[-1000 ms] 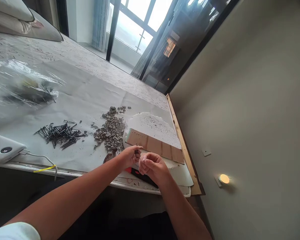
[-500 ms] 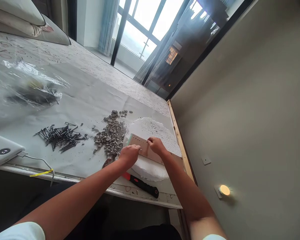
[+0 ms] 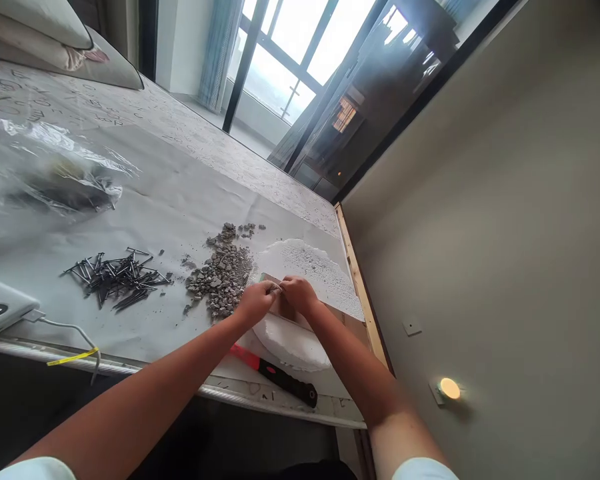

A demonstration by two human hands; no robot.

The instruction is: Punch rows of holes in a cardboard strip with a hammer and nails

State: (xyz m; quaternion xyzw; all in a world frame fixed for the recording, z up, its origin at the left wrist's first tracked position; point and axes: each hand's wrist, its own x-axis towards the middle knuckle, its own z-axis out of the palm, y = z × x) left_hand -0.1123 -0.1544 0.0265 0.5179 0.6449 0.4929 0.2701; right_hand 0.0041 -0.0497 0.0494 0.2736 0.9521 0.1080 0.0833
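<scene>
Fingers (image 3: pixel 289 283) of left hand (image 3: pixel 257 302) and right hand (image 3: pixel 301 294) curl, partly hiding the board (image 3: pixel 286 309); what they grasp, I cannot tell.

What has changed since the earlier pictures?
Both hands have moved forward from the board's near edge to above its left end. Half a second ago they were apart; now the right hand has come left, close to the left hand. Anything newly gripped or released is too small to tell. The nail pile and gravel stayed put.
</scene>
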